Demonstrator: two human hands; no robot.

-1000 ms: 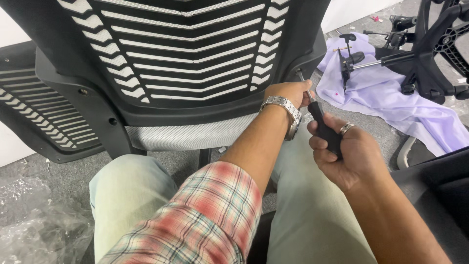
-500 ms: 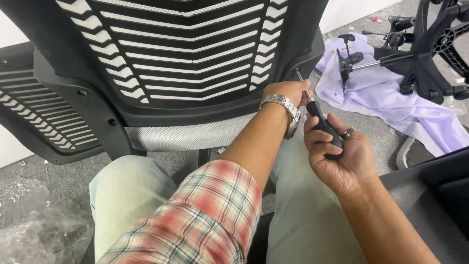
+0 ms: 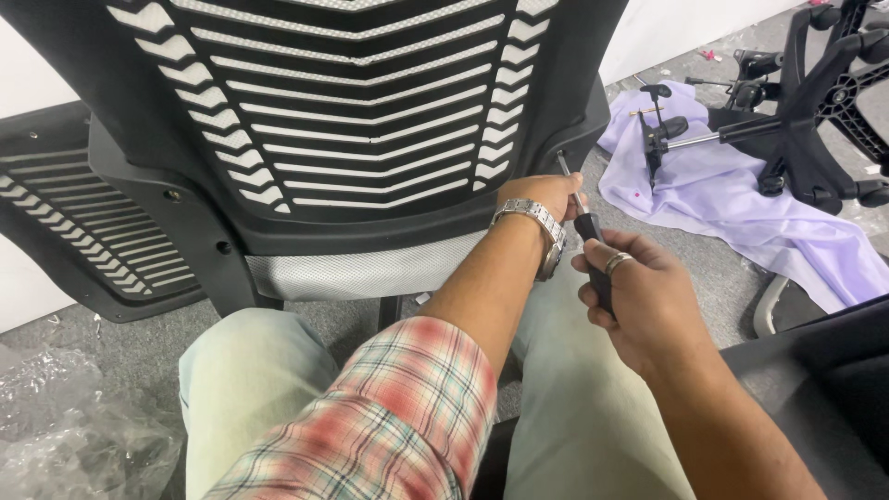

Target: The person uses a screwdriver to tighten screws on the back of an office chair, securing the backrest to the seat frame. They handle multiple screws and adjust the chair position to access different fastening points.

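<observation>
Grey floor; both hands on screwdriver (image 3: 582, 218), tip seemingly against chair back (image 3: 352, 111).

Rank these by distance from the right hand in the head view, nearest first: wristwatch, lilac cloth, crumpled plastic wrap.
From the right hand:
1. Wristwatch, just to its left, on the other wrist.
2. Lilac cloth, on the floor up and to the right.
3. Crumpled plastic wrap, far bottom-left corner.
</observation>
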